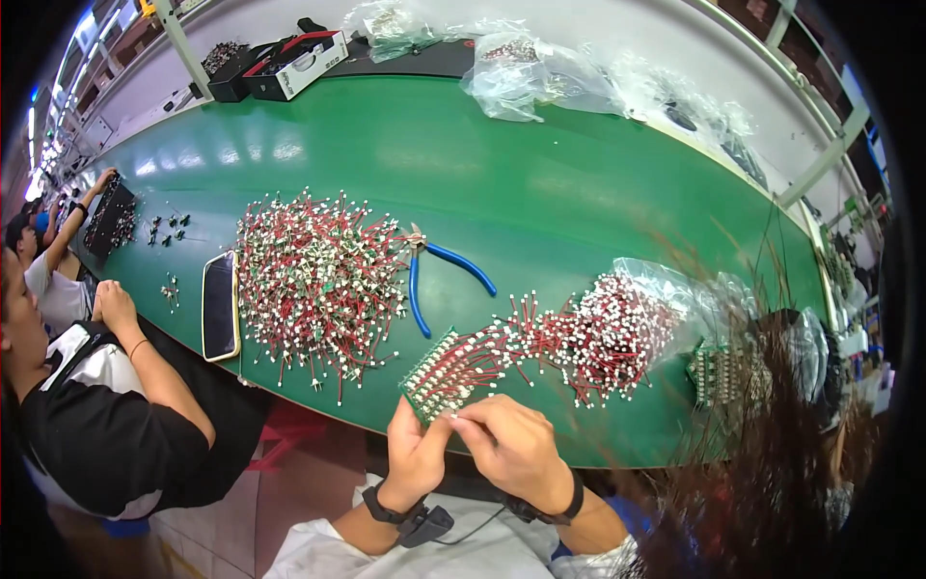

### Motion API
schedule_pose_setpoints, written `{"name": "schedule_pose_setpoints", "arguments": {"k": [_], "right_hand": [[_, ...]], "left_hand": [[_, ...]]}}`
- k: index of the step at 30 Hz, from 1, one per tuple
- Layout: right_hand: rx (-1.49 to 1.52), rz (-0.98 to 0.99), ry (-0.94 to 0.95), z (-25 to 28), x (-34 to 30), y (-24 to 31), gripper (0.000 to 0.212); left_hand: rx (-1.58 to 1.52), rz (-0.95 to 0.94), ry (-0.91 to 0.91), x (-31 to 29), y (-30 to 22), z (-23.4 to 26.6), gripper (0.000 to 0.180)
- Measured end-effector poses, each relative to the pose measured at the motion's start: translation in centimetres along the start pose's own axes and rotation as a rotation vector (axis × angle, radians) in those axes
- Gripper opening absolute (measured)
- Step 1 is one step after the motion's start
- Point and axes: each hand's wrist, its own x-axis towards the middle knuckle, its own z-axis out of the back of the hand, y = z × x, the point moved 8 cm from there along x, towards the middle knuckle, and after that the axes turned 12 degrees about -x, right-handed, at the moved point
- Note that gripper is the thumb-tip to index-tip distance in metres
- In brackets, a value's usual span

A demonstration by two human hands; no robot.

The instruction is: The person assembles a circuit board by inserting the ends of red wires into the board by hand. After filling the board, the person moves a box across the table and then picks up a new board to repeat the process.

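My left hand (pixel 417 455) grips the lower end of a green circuit board panel (pixel 421 374), which carries rows of white connectors. Red wires with white plugs (pixel 487 352) fan out from its right side toward a heap. Close by, my right hand (pixel 516 446) is closed in a pinch at the panel's lower corner, its fingertips almost meeting the left thumb. Whatever lies between those fingertips is too small to make out. Beyond the panel, cutting pliers with blue handles (pixel 415 294) lie spread on the green table (pixel 405 145).
A big pile of red-wired connectors (pixel 323 280) sits left of the pliers, beside a phone (pixel 221 309). Another wire heap (pixel 622 333) spills from a clear bag (pixel 666 285) at right, near stacked boards (pixel 719 374). A co-worker (pixel 116 415) sits at left. Boxes (pixel 294 66) stand behind.
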Motion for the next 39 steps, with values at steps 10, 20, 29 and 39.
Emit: {"name": "schedule_pose_setpoints", "arguments": {"k": [10, 20, 29, 39], "right_hand": [[-0.117, 0.014, 0.028, -0.8, 0.1, 0.6, 0.014], [-0.302, 0.092, 0.116, -1.1, -0.6, 2.1, 0.014], [-0.307, 0.116, -0.031, -1.7, -1.3, 1.3, 0.014], [-0.238, -0.072, 0.011, 3.4, 1.0, -1.9, 0.007]], "left_hand": [[0.054, -0.003, 0.044, 0.0, 1.0, 0.1, 0.062], [0.544, -0.255, 0.07, -0.2, -0.3, -0.4, 0.063], [0.592, -0.253, 0.092, -1.3, -1.2, -0.7, 0.061], [0.417, -0.14, -0.001, -0.4, -3.1, 0.2, 0.05]]}}
